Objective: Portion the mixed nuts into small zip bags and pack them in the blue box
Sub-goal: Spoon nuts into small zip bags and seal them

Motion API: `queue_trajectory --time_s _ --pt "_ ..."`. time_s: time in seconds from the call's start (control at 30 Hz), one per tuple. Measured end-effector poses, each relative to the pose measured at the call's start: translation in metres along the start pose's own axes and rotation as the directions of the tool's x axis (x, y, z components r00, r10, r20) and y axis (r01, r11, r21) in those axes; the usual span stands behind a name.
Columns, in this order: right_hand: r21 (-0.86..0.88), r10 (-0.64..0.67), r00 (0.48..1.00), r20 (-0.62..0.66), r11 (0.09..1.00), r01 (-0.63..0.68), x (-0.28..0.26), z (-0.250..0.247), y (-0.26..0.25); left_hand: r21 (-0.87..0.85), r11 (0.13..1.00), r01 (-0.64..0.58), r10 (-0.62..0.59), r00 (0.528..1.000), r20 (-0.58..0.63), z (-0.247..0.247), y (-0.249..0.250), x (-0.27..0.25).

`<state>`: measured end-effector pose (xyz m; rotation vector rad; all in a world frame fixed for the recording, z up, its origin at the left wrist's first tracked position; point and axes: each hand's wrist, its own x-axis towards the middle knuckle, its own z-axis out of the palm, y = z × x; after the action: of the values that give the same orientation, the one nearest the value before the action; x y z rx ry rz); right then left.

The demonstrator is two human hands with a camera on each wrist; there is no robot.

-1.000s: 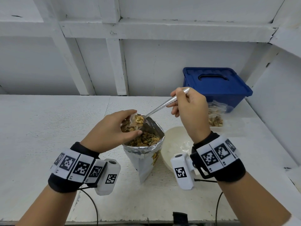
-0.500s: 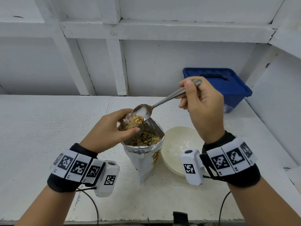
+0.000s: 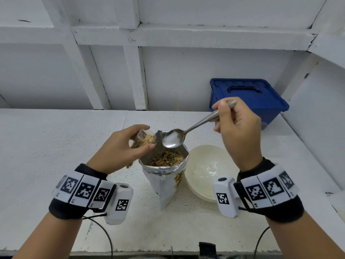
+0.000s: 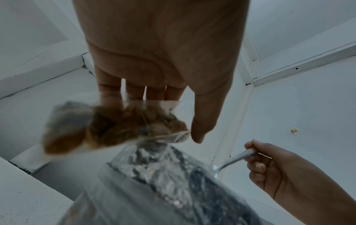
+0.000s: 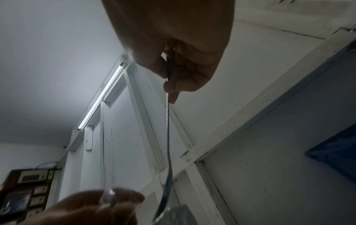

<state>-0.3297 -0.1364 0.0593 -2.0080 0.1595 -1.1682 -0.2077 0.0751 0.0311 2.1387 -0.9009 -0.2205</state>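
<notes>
The right hand (image 3: 237, 131) pinches an empty metal spoon (image 3: 173, 140) directly above the open foil pouch of mixed nuts (image 3: 165, 165), handle angled up-right, while the left hand (image 3: 119, 150) pinches a small clear zip bag (image 3: 143, 140) just left.

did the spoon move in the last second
Yes. The spoon in the right hand lifted out of the zip bag; its empty bowl is now above the foil nut bag.

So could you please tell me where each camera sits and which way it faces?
Head: above, facing down and forward at the foil nut bag; both hands show.
Left wrist: under the left hand, looking along it at the zip bag.
Right wrist: under the right hand, looking up along the spoon.
All three share the spoon.
</notes>
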Motion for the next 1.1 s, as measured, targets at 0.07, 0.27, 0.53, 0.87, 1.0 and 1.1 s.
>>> queue_trajectory --time_s 0.07,0.27,0.53,0.87,1.0,1.1 --pt "-0.037 -0.01 0.992 0.128 0.999 0.014 -0.006 0.005 -0.001 -0.023 1.0 -0.015 0.014 0.999 -0.049 -0.001 -0.001 0.0" --pt "-0.123 0.126 0.877 0.464 0.989 -0.076 -0.027 0.026 0.003 -0.06 0.994 -0.094 0.077 0.966 -0.246 -0.004 0.005 0.007" --pt "-0.391 -0.114 0.919 0.377 0.88 0.269 -0.025 0.04 -0.016 -0.221 0.964 -0.149 0.04 0.899 -0.435 -0.005 0.025 0.011" --pt "-0.3 0.138 0.856 0.499 0.954 0.022 -0.014 0.043 -0.024 -0.609 0.774 -0.174 0.053 0.976 -0.212 0.012 0.038 0.01" --pt "-0.203 0.22 0.819 0.53 0.971 -0.13 -0.009 0.038 -0.028 -0.634 0.75 -0.189 0.018 0.964 -0.266 0.009 0.039 0.009" --pt "-0.085 0.228 0.836 0.499 0.973 -0.215 -0.009 0.038 -0.032 -0.59 0.778 -0.216 0.008 0.942 -0.334 0.009 0.039 0.009"
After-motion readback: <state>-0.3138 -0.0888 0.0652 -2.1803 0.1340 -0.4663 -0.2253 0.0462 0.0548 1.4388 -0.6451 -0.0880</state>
